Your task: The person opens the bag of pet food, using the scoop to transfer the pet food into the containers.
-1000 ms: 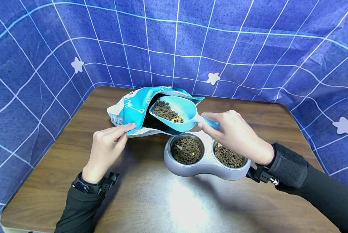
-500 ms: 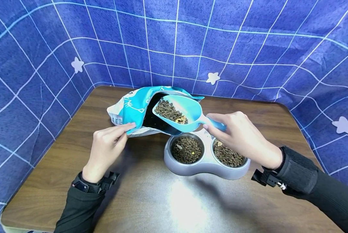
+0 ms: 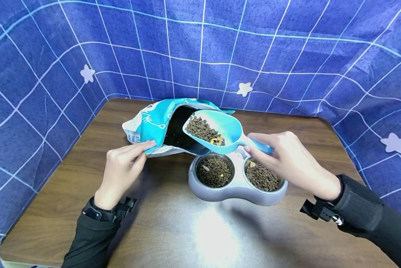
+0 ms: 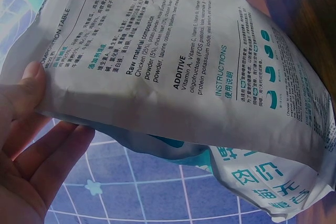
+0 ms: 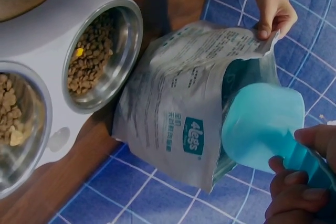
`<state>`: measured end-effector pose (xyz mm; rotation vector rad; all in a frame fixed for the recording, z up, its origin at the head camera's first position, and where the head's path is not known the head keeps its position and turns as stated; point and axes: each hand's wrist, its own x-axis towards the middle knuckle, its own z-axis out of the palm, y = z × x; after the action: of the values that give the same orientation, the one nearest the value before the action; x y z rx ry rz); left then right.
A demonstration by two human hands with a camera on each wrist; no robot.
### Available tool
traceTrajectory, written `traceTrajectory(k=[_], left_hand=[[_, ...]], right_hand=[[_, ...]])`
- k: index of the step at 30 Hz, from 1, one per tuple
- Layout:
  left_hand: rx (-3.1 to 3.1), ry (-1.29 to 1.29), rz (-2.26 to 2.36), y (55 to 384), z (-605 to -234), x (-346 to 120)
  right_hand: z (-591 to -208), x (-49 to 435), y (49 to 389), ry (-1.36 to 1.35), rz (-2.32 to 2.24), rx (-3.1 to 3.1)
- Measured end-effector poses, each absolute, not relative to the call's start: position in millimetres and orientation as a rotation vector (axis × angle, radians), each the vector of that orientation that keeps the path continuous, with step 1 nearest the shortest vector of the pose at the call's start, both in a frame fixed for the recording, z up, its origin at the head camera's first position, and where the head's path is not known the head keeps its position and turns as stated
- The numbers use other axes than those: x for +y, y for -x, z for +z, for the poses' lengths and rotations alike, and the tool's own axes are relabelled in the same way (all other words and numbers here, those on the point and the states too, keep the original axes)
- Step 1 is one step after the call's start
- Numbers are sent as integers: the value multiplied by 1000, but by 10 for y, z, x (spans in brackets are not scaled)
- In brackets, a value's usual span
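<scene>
My right hand (image 3: 289, 160) grips the handle of a light blue scoop (image 3: 229, 124), thumb and fingers around it. Brown kibble (image 3: 202, 128) with a few yellowish bits fills the scoop's front part. The scoop is at the mouth of a teal and white pet food bag (image 3: 157, 119), overlapping the opening's right side. With thumb and fingers my left hand (image 3: 125, 167) pinches the bag's near rim, holding the mouth wide. In the left wrist view the bag's printed back panel (image 4: 173, 66) runs away from those fingers. The right wrist view shows the scoop's underside (image 5: 262, 124) by the bag opening.
A grey-white double feeder (image 3: 239, 195) stands right of the bag, below the scoop and right hand. Its left steel bowl (image 3: 215, 171) and right bowl (image 3: 262, 176) both contain kibble. Blue grid-patterned cloth (image 3: 200, 48) hangs behind the brown wooden table (image 3: 163, 223).
My right hand has drawn the loaded scoop to the right, partly out of the bag's mouth. More of the dark bag interior shows. The left hand stays on the rim.
</scene>
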<state>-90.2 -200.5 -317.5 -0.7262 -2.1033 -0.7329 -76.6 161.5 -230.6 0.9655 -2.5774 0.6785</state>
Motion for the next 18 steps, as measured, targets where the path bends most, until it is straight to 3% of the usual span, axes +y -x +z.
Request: traceTrajectory(k=[9,18], left_hand=[[-2118,747,-715,922,-3193,-2037],[-2101,743,-740,923,-3187,-2023]], right_hand=[[-2250,1782,762,-1072,689,-2502],[-2211,2072,676,-1000,660,-2504]])
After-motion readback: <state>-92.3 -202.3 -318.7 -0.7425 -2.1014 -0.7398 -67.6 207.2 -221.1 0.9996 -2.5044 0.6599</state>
